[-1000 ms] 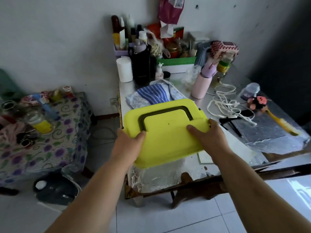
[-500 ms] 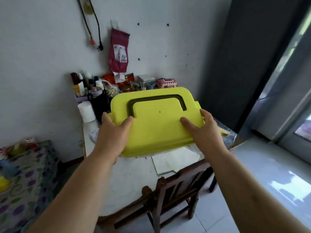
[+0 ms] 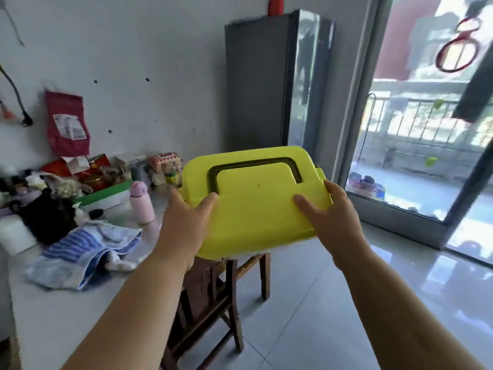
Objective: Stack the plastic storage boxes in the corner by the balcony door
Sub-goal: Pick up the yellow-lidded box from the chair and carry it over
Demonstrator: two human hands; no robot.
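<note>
A yellow plastic storage box [image 3: 256,206] with a dark folded handle in its lid is held up in front of me, over the table's right end. My left hand [image 3: 186,222] grips its left side, thumb on the lid. My right hand [image 3: 333,217] grips its right side, thumb on top. The box's underside is hidden. The glass balcony door [image 3: 426,129] stands at the right, with a grey fridge [image 3: 266,84] in the corner beside it.
A white table [image 3: 66,303] at the left carries a striped blue cloth [image 3: 85,249], a pink bottle [image 3: 141,202], a black bag [image 3: 45,217] and several jars and boxes against the wall. A wooden chair [image 3: 213,303] stands under the box. Glossy tiled floor [image 3: 346,303] stretches to the door.
The box has come up off the table and swung right with both hands on it. My view has turned right, so the fridge and balcony door now show.
</note>
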